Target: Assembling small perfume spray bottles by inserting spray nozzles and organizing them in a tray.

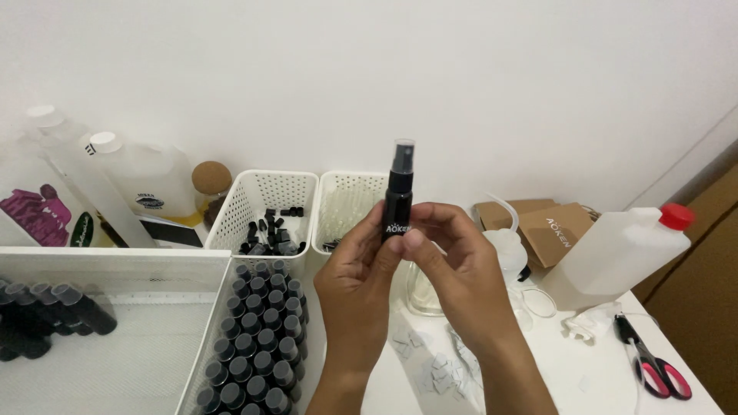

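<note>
Both hands hold a small black spray bottle (399, 196) upright in front of me, its clear cap on top and a white label on its front. My left hand (356, 275) grips the lower body from the left. My right hand (455, 269) holds it from the right, thumb on the label. Below them, small white label pieces (433, 367) lie scattered on the white table.
A white basket (217, 323) of several black bottles stands at lower left, a white tray (115, 361) beside it. Behind are a basket of black caps (265, 201), another basket (350, 192), jugs (150, 180), a red-capped jug (623, 250), brown boxes (557, 227), scissors (653, 369).
</note>
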